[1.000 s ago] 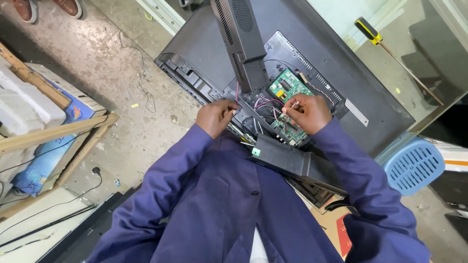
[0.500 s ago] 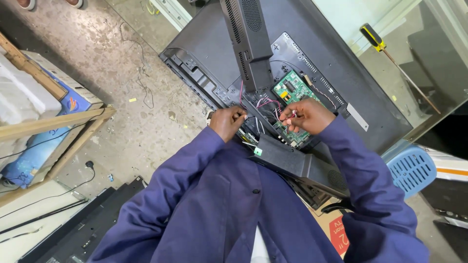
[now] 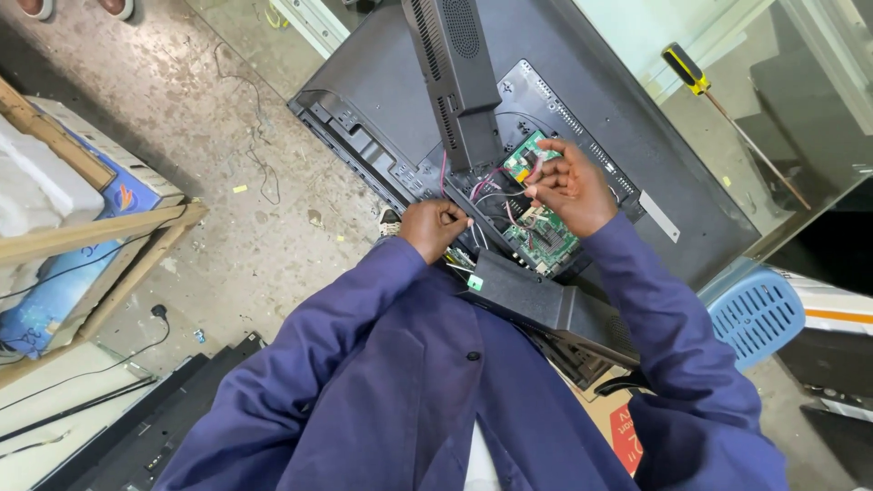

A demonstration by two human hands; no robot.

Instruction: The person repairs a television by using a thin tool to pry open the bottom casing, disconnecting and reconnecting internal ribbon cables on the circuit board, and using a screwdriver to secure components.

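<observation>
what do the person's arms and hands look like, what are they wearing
Both arms are covered to the wrists by long sleeves of a dark blue work coat, the cloth loose and creased, with a dark button on its front. The left hand and right hand are bare: no gloves. No rings, watch or wristbands show, and neither sleeve carries visible markings or badges.

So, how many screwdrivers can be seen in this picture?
1. The screwdriver, with a yellow and black handle, lies on the glass surface at the upper right, apart from both hands. Others may be hidden.
</observation>
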